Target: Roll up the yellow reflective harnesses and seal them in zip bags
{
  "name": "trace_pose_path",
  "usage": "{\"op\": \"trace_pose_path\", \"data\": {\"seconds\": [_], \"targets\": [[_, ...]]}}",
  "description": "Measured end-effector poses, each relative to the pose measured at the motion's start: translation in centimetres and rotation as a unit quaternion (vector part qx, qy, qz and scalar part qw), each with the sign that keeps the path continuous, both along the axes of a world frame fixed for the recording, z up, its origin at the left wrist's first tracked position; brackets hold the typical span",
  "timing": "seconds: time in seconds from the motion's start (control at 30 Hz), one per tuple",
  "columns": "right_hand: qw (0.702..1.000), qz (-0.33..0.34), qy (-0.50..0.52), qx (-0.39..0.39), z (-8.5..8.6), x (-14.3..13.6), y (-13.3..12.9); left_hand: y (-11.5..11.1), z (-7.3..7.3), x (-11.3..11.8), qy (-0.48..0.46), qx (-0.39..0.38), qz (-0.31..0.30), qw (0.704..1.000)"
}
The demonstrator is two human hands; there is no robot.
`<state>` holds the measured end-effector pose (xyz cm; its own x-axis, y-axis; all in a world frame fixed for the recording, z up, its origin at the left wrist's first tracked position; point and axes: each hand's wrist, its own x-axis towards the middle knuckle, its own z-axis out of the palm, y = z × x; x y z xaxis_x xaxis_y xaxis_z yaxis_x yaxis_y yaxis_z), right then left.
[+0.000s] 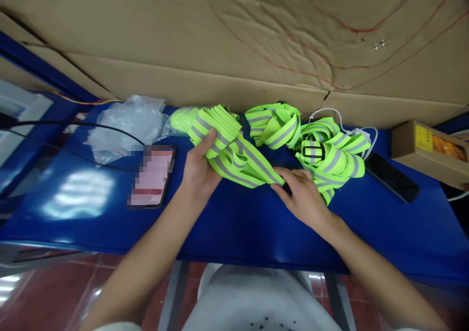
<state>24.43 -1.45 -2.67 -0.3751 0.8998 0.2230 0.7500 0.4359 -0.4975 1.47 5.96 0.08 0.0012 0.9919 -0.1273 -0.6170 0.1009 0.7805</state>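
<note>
A neon-yellow strap with a grey reflective stripe [245, 161] stretches between my two hands above the table. My left hand [201, 167] is closed around its folded layers, thumb on top. With thumb and fingers, my right hand [302, 194] pinches the strap's lower right part. Just behind the right hand lies a loose pile of similar straps [339, 155], with a black buckle [313, 152] on top. Another looped bundle of straps [274, 125] sits at the back, between the hands. The palm side of each hand is hidden.
On the blue table [234, 228], a phone with a lit screen [154, 175] lies left and a dark phone [393, 177] right. Clear plastic bags [128, 126] are back left. A cardboard box [430, 153] stands right, near a white cable [372, 140]. Brown board [164, 33] rises behind.
</note>
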Motion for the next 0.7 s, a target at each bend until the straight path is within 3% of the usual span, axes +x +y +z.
{"op": "trace_pose_path", "data": {"seconds": [0.07, 0.17, 0.3, 0.43, 0.57, 0.7], "targets": [[0.999, 0.022, 0.036, -0.016, 0.5, 0.4, 0.1, -0.1, 0.3, 0.0, 0.008, 0.015, -0.001, 1.0], [0.985, 0.02, 0.169, -0.039, 1.5, 1.4, 0.5, -1.0, 0.7, 0.2, 0.024, 0.006, -0.033, 0.999], [0.931, 0.021, 0.348, -0.109, 3.0, 2.6, 0.7, -3.2, 0.8, 1.1, 0.042, -0.056, -0.174, 0.982], [0.901, 0.051, 0.377, -0.209, 3.5, 1.8, 0.1, -5.3, 0.2, 2.9, 0.058, -0.062, -0.311, 0.947], [0.906, -0.038, 0.342, -0.246, 3.0, 0.5, -0.3, -6.1, -0.9, 4.1, 0.06, -0.129, -0.32, 0.937], [0.92, -0.057, 0.316, -0.224, 2.7, 0.3, -0.1, -6.2, -1.2, 4.4, 0.053, -0.163, -0.276, 0.946]]}}
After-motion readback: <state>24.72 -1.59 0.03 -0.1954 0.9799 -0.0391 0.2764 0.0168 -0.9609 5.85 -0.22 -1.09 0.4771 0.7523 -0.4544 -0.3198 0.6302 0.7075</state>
